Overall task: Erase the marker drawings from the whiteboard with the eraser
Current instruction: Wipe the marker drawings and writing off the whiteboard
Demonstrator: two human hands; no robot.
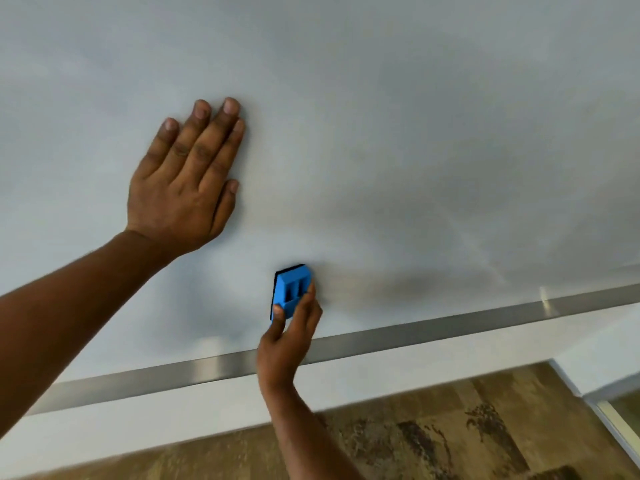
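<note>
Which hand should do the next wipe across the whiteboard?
Right. The right hand already pinches the blue eraser against the whiteboard near its bottom frame; the left hand rests flat on the board, holding nothing.

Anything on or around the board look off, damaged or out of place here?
Nothing stands out. The left hand lies flat on the whiteboard; the right hand holds the eraser against it. Only faint grey smudges show beside the eraser.

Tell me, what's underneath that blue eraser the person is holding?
The blue eraser lies with its dark pad against the whiteboard, gripped by the right hand. Faint grey smudges show beside it; whether any marker remains under the pad is hidden.
</note>
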